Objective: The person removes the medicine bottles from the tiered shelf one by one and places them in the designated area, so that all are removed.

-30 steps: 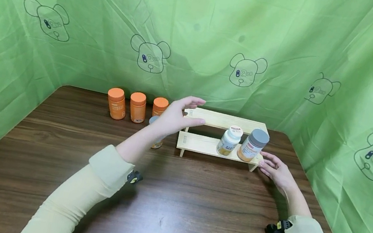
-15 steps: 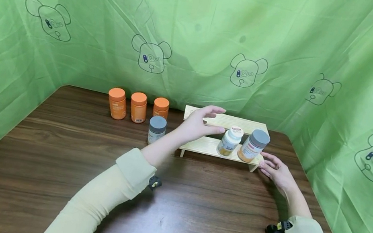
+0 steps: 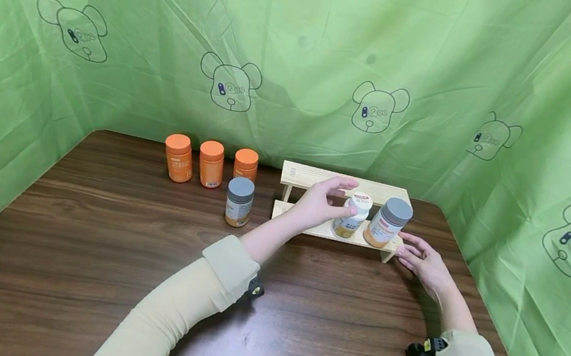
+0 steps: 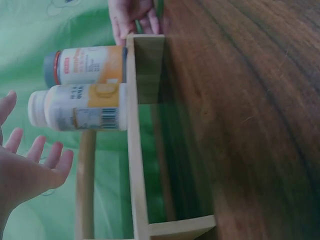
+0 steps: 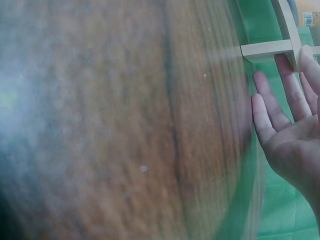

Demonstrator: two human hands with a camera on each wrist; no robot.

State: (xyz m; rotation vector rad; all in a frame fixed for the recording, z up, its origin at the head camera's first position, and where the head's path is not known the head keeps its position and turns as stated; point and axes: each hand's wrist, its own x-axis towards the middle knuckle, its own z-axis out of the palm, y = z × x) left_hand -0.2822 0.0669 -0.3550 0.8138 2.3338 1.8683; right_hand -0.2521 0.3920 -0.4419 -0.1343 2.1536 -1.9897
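A two-step wooden display rack (image 3: 306, 226) stands on the table. On its lower step are a white supplement bottle (image 3: 346, 225) and, to the right, a grey-lidded supplement bottle (image 3: 382, 229). My left hand (image 3: 317, 205) is at the white bottle's left side, thumb and fingers spread around its upper part. In the left wrist view, the left hand (image 4: 30, 167) shows a gap to that bottle. My right hand (image 3: 428, 268) holds the right end of the lower step. The right wrist view has thumb and fingers of the right hand (image 5: 295, 135) either side of the board end.
Three orange bottles (image 3: 211, 164) stand in a row at the back left of the dark wooden table (image 3: 86, 233). Another grey-lidded bottle (image 3: 239, 205) stands in front of them, left of the rack. A green curtain (image 3: 305, 50) surrounds the table's back and sides.
My left hand has moved right, from the rack's left end to the white bottle, uncovering the grey-lidded bottle on the table. The right hand and the rack have stayed put.
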